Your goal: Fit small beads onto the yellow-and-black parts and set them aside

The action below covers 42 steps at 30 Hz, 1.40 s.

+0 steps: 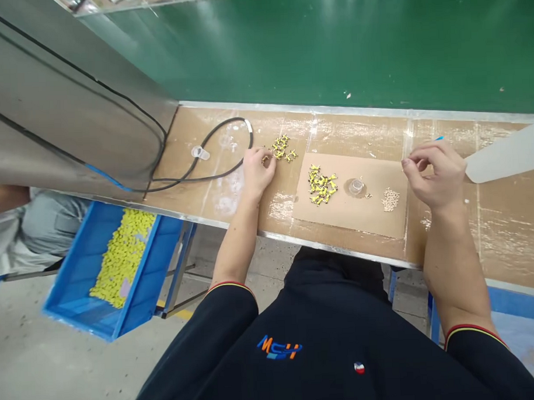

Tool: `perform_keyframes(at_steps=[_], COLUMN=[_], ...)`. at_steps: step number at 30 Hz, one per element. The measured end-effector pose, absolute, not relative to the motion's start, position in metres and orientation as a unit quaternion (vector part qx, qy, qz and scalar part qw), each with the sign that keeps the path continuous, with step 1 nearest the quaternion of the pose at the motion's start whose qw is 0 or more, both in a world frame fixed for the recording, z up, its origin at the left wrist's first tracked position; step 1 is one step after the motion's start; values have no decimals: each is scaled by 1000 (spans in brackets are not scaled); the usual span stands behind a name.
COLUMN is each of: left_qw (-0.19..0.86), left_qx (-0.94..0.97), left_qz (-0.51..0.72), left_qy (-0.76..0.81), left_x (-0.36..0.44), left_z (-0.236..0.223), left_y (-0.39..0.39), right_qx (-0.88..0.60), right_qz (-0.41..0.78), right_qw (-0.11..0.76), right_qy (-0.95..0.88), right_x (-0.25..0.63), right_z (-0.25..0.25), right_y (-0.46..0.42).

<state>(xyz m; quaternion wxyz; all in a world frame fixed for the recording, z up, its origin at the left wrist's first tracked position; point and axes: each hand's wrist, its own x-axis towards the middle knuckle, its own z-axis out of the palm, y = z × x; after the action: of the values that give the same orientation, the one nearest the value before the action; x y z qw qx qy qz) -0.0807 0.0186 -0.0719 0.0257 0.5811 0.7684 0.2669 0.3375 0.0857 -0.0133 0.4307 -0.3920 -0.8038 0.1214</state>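
The left hand (258, 172) is beside yellow pieces (281, 146), the right hand (439, 173) near beads (390, 200). What either grip holds, I cannot tell.

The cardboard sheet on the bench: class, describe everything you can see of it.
The cardboard sheet looks thin, plain brown and roughly rectangular. It lies flat on the shiny-surfaced bench. On it, from left to right, are a pile of yellow-and-black pieces, a small clear container with a few loose bits nearby, and a heap of tiny pale pieces. The right hand is near its far right corner; whether they touch is unclear.
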Motion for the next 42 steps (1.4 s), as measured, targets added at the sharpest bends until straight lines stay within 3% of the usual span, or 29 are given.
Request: perform_keyframes(at_steps=[3, 9, 23, 32, 35, 39, 42], left_qw=[5, 97, 79, 37, 66, 186, 199], left_qx=[591, 574, 643, 606, 669, 785, 808], left_qz=[255, 115, 203, 223, 266, 175, 119], left_qy=[765, 805, 734, 763, 691, 564, 542], left_x=[-76, -55, -52, -61, -48, -27, -21], left_z=[-67, -65, -81, -67, -49, -25, -21], left_y=[24, 39, 84, 36, 15, 20, 44], right_qx=[-403, -388, -386, -403, -413, -395, -370], right_qz=[139, 156, 124, 127, 167, 228, 260], right_qw=[427, 406, 365, 373, 317, 184, 117], right_qy=[-798, -813, -838, -826, -837, -871, -884], right_x=[341, 338, 334, 339, 346, 354, 356], right_z=[-22, -22, -29, -22, -21, -17, -17], right_y=[91, 92, 89, 90, 91, 92, 93])
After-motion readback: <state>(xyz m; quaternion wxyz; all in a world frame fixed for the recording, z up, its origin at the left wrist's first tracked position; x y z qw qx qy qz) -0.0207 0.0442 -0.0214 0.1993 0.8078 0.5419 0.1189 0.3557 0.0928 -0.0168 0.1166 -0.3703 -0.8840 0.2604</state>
